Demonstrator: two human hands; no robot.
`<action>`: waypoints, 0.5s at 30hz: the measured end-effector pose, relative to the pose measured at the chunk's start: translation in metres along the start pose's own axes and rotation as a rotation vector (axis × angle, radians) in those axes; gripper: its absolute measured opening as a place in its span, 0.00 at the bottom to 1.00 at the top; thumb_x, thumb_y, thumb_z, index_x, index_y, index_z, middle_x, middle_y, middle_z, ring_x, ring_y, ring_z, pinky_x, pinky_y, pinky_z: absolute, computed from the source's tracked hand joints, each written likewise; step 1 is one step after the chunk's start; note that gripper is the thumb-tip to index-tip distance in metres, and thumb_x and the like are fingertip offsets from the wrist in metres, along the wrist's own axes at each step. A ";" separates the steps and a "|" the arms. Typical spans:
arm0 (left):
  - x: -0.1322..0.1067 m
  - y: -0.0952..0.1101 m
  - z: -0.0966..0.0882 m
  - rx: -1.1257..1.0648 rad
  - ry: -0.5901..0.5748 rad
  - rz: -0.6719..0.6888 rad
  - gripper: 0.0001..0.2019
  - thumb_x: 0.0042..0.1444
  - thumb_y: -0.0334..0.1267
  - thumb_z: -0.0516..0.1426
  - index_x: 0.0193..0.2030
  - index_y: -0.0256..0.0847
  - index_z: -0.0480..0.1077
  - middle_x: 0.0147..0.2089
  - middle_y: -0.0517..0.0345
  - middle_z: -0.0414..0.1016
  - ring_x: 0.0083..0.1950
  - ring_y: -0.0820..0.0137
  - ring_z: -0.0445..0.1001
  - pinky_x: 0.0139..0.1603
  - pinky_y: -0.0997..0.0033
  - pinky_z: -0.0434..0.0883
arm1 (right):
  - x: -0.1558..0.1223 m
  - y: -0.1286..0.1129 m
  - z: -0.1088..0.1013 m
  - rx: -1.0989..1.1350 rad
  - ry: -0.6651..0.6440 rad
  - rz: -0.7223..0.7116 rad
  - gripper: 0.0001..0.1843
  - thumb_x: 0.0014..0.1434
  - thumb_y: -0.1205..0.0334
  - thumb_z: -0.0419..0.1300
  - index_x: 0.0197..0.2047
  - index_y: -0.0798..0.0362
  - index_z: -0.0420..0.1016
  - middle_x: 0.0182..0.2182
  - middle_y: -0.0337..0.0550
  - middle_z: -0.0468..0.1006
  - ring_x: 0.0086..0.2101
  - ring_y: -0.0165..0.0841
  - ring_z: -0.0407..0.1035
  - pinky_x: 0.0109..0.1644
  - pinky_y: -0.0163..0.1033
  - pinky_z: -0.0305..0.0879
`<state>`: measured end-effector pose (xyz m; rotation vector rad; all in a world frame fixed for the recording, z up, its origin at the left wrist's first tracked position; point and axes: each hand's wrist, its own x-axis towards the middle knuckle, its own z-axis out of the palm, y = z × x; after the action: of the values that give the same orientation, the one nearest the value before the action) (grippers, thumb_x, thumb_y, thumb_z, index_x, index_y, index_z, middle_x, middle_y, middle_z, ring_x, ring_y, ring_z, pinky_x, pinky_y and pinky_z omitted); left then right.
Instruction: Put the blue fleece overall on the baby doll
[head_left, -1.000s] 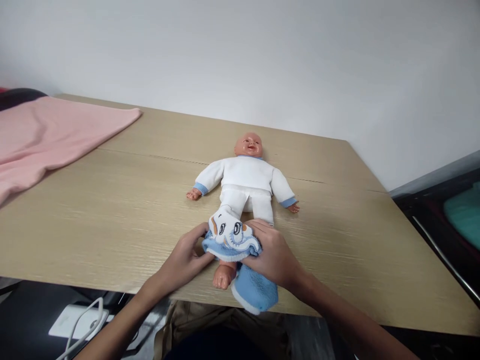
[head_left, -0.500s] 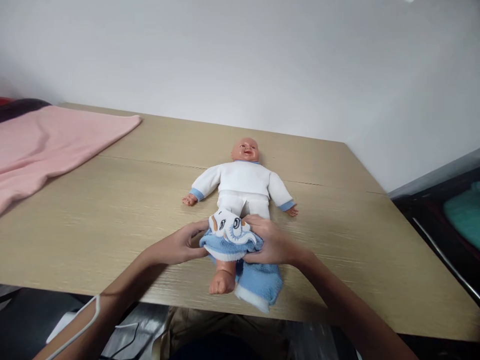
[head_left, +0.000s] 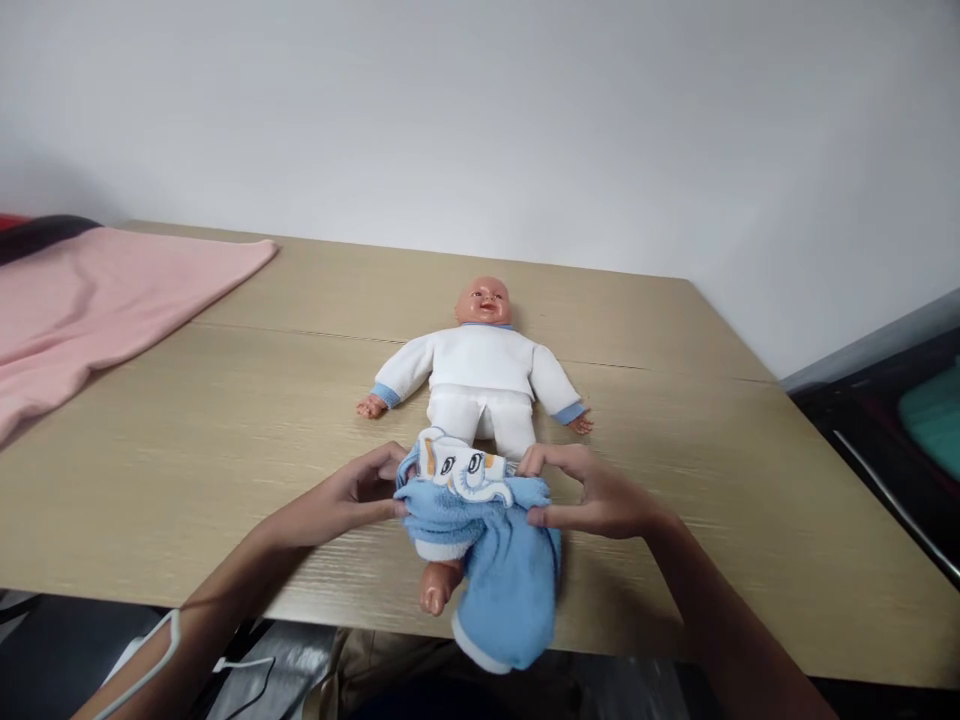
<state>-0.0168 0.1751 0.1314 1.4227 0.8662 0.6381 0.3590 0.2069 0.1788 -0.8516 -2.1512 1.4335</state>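
A baby doll (head_left: 484,358) lies on its back, head away from me, in a white top with blue cuffs and white leggings. Blue fleecy pants (head_left: 514,590) with a white elephant face on them are bunched over its lower legs. One bare foot (head_left: 439,585) pokes out of the white-hemmed leg on the left; the other foot is hidden inside the fabric. My left hand (head_left: 367,490) pinches the left edge of the pants between thumb and fingers. On the opposite edge, my right hand (head_left: 592,490) grips the cloth the same way.
The wooden table (head_left: 247,420) ends just below the doll's feet. A pink blanket (head_left: 112,300) covers its far left, with a dark object behind. Beyond the right edge stands a black-framed thing with a green surface (head_left: 930,425). A white cable (head_left: 161,640) hangs by my left forearm.
My right hand has shifted right to the pants' edge. The pants are spread wider, the empty-looking leg hangs lower, and the elephant face sits flatter. Less of the bare foot shows.
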 end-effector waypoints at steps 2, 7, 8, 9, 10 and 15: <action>0.000 0.003 -0.004 0.005 -0.001 0.007 0.11 0.69 0.43 0.68 0.51 0.43 0.75 0.50 0.54 0.78 0.53 0.62 0.80 0.57 0.62 0.79 | -0.002 0.009 0.000 0.206 -0.020 0.035 0.21 0.65 0.48 0.77 0.44 0.49 0.73 0.40 0.35 0.77 0.42 0.34 0.73 0.49 0.39 0.70; -0.001 0.027 -0.012 0.245 0.021 -0.006 0.24 0.73 0.47 0.65 0.71 0.49 0.71 0.68 0.46 0.76 0.65 0.55 0.78 0.69 0.53 0.76 | -0.001 0.031 0.011 0.590 -0.039 0.069 0.30 0.61 0.47 0.80 0.48 0.46 0.64 0.39 0.31 0.66 0.36 0.27 0.64 0.40 0.32 0.64; 0.002 0.036 -0.012 0.338 0.048 0.012 0.26 0.73 0.48 0.65 0.74 0.51 0.69 0.72 0.46 0.74 0.69 0.54 0.76 0.72 0.52 0.74 | 0.000 0.032 0.013 0.592 -0.035 0.070 0.31 0.60 0.46 0.81 0.49 0.46 0.64 0.40 0.32 0.66 0.36 0.27 0.63 0.41 0.32 0.64; 0.006 0.046 -0.010 0.422 0.070 0.044 0.27 0.74 0.49 0.65 0.76 0.54 0.67 0.75 0.47 0.71 0.73 0.53 0.73 0.75 0.52 0.71 | 0.000 0.032 0.014 0.579 -0.031 0.075 0.33 0.59 0.45 0.82 0.50 0.46 0.65 0.41 0.33 0.65 0.37 0.28 0.63 0.42 0.33 0.65; 0.012 0.056 -0.007 0.488 0.078 0.087 0.28 0.74 0.50 0.64 0.77 0.55 0.66 0.78 0.48 0.69 0.75 0.53 0.70 0.77 0.52 0.68 | 0.000 0.032 0.014 0.556 -0.026 0.078 0.34 0.57 0.44 0.82 0.51 0.46 0.66 0.42 0.34 0.65 0.38 0.29 0.63 0.44 0.33 0.66; 0.068 0.106 0.024 0.779 -0.238 0.207 0.28 0.68 0.60 0.68 0.67 0.48 0.78 0.69 0.47 0.80 0.72 0.47 0.73 0.72 0.51 0.69 | -0.003 0.031 0.010 0.497 -0.038 0.120 0.36 0.57 0.44 0.83 0.54 0.46 0.66 0.46 0.36 0.67 0.45 0.32 0.66 0.51 0.36 0.67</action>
<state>0.0531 0.2248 0.2266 2.2598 0.8150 0.2660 0.3630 0.2066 0.1459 -0.7724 -1.6678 1.9420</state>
